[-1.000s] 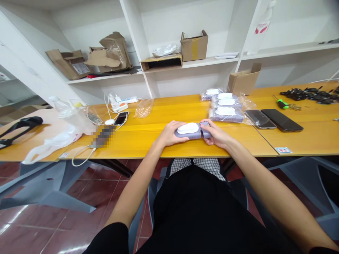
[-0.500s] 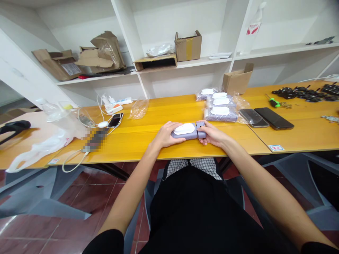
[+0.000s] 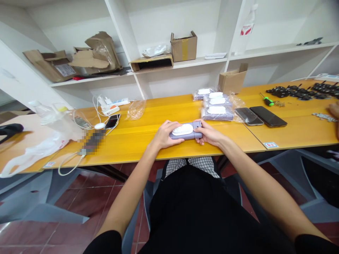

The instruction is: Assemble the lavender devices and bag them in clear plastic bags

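Note:
Just above the table's front edge, a light purple oblong case with a raised white oval panel on top is held level between my hands. My left hand wraps round the left end of this purple case, thumb along the near side. At its right end sits a purple end piece, gripped by my right hand between thumb and fingers. The end piece fits against the body, with only a thin seam showing. Beyond my right hand lie several similar purple cases in clear plastic wrap.
Two phones lie to the right. Farther right are a green screwdriver, black parts, small screws and another person's hand. Leftward are cables, a power strip and a plastic bag. Shelves with cardboard boxes stand behind.
The gap between the end piece and the purple case's body has closed as my right hand brought them together. Another person's hand has come into view at the right edge.

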The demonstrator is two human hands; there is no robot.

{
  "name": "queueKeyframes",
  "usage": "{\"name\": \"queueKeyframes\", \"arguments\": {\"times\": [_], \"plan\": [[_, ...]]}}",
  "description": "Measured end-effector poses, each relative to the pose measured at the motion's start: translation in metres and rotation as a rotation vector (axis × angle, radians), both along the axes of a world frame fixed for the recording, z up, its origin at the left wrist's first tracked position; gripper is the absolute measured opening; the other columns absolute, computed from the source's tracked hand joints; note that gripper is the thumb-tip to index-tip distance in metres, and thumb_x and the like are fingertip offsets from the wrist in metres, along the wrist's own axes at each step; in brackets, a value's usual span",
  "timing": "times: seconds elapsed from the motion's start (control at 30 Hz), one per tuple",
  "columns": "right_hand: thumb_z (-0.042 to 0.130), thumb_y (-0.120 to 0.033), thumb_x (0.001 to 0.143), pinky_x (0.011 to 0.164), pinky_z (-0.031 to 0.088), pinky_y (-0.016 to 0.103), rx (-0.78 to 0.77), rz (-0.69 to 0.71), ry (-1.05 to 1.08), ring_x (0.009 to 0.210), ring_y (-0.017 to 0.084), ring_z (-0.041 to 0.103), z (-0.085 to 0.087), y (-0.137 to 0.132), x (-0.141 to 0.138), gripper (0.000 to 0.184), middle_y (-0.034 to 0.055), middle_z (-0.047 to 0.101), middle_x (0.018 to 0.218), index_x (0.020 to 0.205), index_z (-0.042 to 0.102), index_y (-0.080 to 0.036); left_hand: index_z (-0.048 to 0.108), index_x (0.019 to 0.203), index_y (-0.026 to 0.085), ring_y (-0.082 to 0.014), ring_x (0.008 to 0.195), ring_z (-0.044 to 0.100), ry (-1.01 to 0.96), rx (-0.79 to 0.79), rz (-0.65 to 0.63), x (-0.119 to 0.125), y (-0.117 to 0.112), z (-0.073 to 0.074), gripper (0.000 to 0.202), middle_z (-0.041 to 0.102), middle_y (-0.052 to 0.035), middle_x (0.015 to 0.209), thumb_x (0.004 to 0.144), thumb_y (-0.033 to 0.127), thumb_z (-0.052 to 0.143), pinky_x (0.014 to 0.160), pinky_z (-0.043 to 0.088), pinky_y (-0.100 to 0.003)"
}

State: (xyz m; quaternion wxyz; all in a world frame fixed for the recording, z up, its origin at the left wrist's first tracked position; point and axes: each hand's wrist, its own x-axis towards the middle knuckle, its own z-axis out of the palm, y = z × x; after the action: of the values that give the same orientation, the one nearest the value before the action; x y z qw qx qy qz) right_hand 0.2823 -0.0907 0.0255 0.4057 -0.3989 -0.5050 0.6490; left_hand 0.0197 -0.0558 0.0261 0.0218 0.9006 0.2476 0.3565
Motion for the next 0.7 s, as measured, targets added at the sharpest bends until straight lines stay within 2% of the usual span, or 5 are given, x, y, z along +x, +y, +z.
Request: {"name": "queueKeyframes", "arguments": {"times": [0.2,0.43,0.7], "plan": [[0.071,-0.028,0.088,0.039,0.047,0.025,-0.003,0.006,0.015,0.057,0.019,0.067,-0.0001,0.0013,0.0027,0.049,0.0034,0.064,0.089,0.126,0.04,-0.031,0.068,0.131,0.024,-0.0297,0.107,0.063,-0.01,-0.022,0.003,-0.0019,0.0018,-0.0008,0.059,0.073,-0.0108,0.128,0.079,0.045,0.087,0.096,0.057,-0.055],[0.072,-0.031,0.087,0.041,0.051,0.028,-0.006,0.022,0.031,0.06,0.018,0.069,0.0002,0.0015,0.0045,0.05,0.0047,0.064,0.1,0.128,0.043,-0.033,0.069,0.132,0.027,-0.0301,0.106,0.061,0.004,-0.104,0.038,-0.0034,0.0007,0.0007,0.06,0.072,-0.0092,0.128,0.078,0.046,0.087,0.095,0.058,-0.057],[0.068,-0.034,0.09,0.044,0.055,0.029,-0.001,0.036,0.036,0.057,0.019,0.067,0.0026,-0.0003,0.005,0.046,0.0008,0.064,0.085,0.129,0.043,-0.031,0.07,0.131,0.026,-0.0295,0.104,0.064,-0.012,-0.166,0.047,-0.0014,-0.0021,0.0014,0.061,0.074,-0.0085,0.123,0.078,0.049,0.088,0.095,0.058,-0.054]]}}
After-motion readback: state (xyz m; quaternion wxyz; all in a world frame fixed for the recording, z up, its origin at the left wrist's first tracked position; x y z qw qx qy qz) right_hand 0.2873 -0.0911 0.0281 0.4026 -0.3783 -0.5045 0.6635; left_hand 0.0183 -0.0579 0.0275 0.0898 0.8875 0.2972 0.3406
